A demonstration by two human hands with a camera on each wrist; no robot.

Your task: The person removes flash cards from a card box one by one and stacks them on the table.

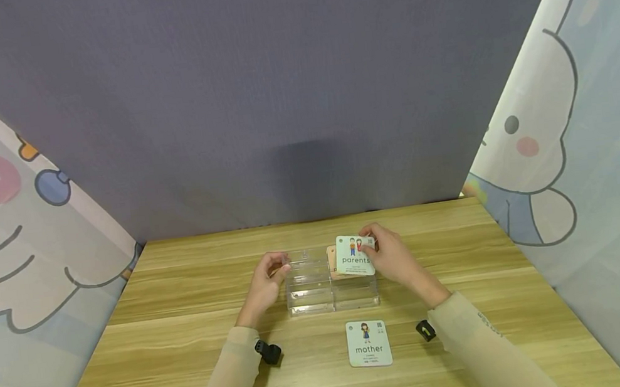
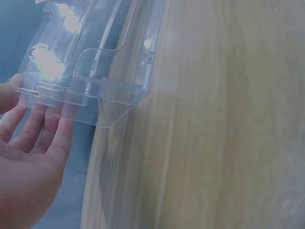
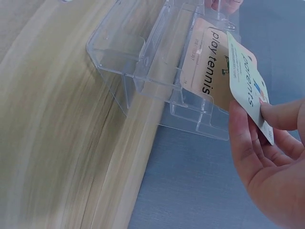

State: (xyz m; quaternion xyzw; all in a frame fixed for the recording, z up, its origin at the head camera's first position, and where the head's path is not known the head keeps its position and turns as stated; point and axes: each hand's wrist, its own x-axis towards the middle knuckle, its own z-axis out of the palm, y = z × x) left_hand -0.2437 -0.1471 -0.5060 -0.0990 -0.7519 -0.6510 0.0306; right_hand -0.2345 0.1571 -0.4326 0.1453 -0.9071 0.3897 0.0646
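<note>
A clear plastic tiered card holder (image 1: 309, 293) stands on the table. My left hand (image 1: 266, 281) pinches its upper left side; in the left wrist view the thumb lies on one face and the fingers (image 2: 59, 140) behind. Between thumb and fingers, my right hand (image 1: 391, 254) grips a pale "parents" card (image 1: 354, 264) by its right edge. That card overlaps an orange "play tennis" card (image 3: 205, 62), which sits in the holder's upper right compartment. A "mother" card (image 1: 369, 354) lies face up on the table in front of the holder.
The wood-grain table (image 1: 187, 320) runs back to a dark grey cloth partition (image 1: 288, 95). Printed cartoon curtains (image 1: 589, 202) hang at both sides. Black wrist devices (image 1: 425, 331) are worn at the sleeves.
</note>
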